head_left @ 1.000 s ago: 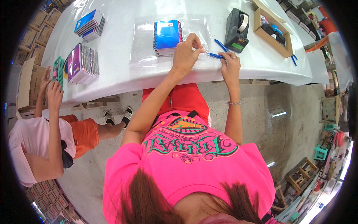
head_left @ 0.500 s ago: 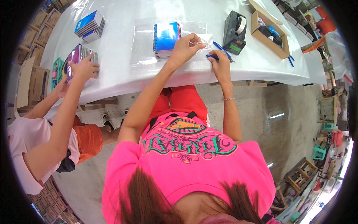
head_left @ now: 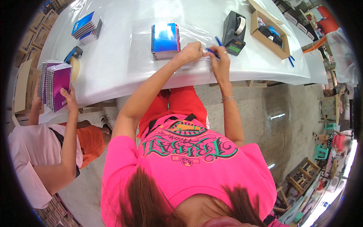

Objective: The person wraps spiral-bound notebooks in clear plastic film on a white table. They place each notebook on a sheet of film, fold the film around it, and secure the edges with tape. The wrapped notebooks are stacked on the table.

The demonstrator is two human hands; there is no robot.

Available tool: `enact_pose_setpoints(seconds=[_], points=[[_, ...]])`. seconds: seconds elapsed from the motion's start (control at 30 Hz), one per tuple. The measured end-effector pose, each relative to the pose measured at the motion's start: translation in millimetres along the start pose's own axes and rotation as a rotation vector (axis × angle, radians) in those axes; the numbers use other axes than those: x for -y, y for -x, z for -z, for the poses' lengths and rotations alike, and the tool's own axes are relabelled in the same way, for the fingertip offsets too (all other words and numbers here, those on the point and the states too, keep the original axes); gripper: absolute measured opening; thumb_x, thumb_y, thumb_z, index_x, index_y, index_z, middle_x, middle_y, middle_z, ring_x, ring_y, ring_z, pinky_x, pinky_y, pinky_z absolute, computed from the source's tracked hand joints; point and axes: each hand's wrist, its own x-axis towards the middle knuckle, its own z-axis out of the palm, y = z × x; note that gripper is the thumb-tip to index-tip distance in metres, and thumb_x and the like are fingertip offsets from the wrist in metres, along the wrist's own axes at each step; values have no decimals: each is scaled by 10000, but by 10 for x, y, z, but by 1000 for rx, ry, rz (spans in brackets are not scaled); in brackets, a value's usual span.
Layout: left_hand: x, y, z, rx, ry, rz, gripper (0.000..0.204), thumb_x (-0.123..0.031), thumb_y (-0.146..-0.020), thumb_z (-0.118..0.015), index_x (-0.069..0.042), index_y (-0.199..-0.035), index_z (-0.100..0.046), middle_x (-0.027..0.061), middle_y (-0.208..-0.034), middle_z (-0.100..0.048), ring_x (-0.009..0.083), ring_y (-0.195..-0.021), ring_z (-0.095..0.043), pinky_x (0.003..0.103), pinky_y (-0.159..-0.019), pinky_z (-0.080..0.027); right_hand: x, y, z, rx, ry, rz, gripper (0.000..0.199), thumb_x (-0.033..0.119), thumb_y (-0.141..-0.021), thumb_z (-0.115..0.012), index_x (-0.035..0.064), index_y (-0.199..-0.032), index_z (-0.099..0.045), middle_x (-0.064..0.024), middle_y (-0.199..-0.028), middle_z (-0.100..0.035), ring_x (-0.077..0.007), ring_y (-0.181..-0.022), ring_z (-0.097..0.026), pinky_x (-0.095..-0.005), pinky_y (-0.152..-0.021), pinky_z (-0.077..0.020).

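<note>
A stack of blue spiral notebooks [head_left: 165, 38] lies on clear plastic film [head_left: 139, 51] on the white-covered table. To its lower right, my left hand [head_left: 191, 52] is closed in a pinch. What sits between those fingertips is too small to make out. My right hand [head_left: 221, 62] is almost fingertip to fingertip with it, closed around a blue-handled tool [head_left: 218, 41]. Its handles stick out above and beside my fingers, and its working end is hidden. Just beyond my right hand stands a black tape dispenser [head_left: 231, 34] with a pale roll in it.
An open cardboard box [head_left: 285, 52] with dark and blue items sits right of the dispenser. More blue notebooks [head_left: 87, 27] are stacked at far left. Beside me a co-worker holds purple spiral notebooks [head_left: 59, 85], near a tape roll [head_left: 76, 69]. The table's front edge [head_left: 151, 81] curves before me.
My left hand has drawn down toward my right hand, which has lifted the blue-handled tool slightly off to the left. The co-worker has raised the purple notebooks off the table toward themselves.
</note>
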Motion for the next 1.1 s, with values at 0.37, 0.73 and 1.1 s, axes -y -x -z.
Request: enact_pose_setpoints(seconds=[0.37, 0.73, 1.1], points=[[-359, 119, 63, -401, -165, 21, 301, -249, -929, -592, 27, -976, -481, 278, -861, -647, 440, -882, -636, 505, -739, -470, -263, 90, 31, 137, 122, 57, 154, 49, -777, -726, 7, -923, -707, -134, -946, -653, -309, -907, -600, -372, -828, -462], [-513, 354, 509, -377, -22, -181, 292, -231, -885, -645, -33, -1088, -578, 165, -829, -703, 307, -798, -686, 389, -731, -512, 329, -447, -80, 161, -717, -705, 601, 316, -943, -635, 36, -1392, -350, -192, -1184, -488, -269, -960, -611, -360, -784, -556], [301, 1415, 337, -1085, 19, -3, 176, -172, -925, -597, -41, -1035, -639, 65, -972, -597, 174, -858, -539, 299, -765, -433, 187, -468, -176, 219, -832, -761, 836, -52, -810, -668, 59, -1483, -186, -253, -1327, -355, -275, -1051, -608, -302, -854, -541]])
